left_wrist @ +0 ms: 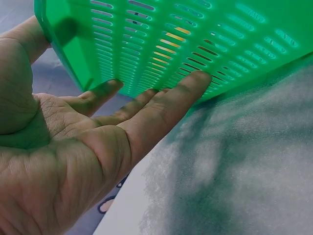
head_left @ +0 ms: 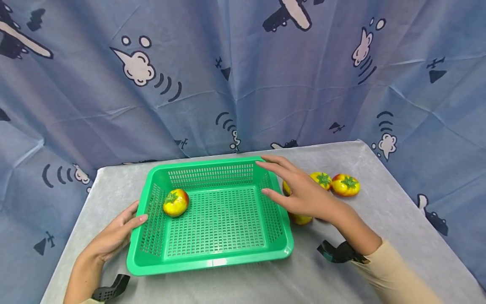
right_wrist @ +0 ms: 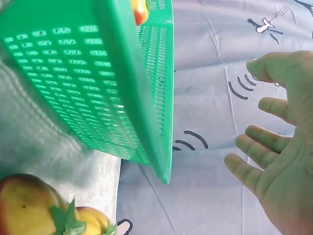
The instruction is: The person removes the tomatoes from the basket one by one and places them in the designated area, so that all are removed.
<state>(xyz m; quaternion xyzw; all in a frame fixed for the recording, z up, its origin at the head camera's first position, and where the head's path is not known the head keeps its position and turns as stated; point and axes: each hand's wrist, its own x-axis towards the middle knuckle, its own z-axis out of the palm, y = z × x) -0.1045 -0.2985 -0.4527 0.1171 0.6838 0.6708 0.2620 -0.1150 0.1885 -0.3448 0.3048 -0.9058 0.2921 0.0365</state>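
A green plastic basket [head_left: 212,264] with slotted walls stands on the table. My left hand [head_left: 115,232] holds its left side, the thumb over the rim and the fingers against the outer wall, as the left wrist view also shows. One yellow-and-red persimmon-like fruit [head_left: 176,203] with a green leafy top lies inside, near the left wall. Above the right rim hovers my right hand [head_left: 303,192], fingers spread, holding nothing. In the right wrist view that hand [right_wrist: 281,147] is apart from the basket wall [right_wrist: 73,73].
Several similar fruits lie right of the basket, partly hidden by my right hand and forearm; one fruit [head_left: 346,185] is farthest right. A grey cloth covers the table [head_left: 383,219]. Behind it hangs a blue patterned curtain [head_left: 235,76].
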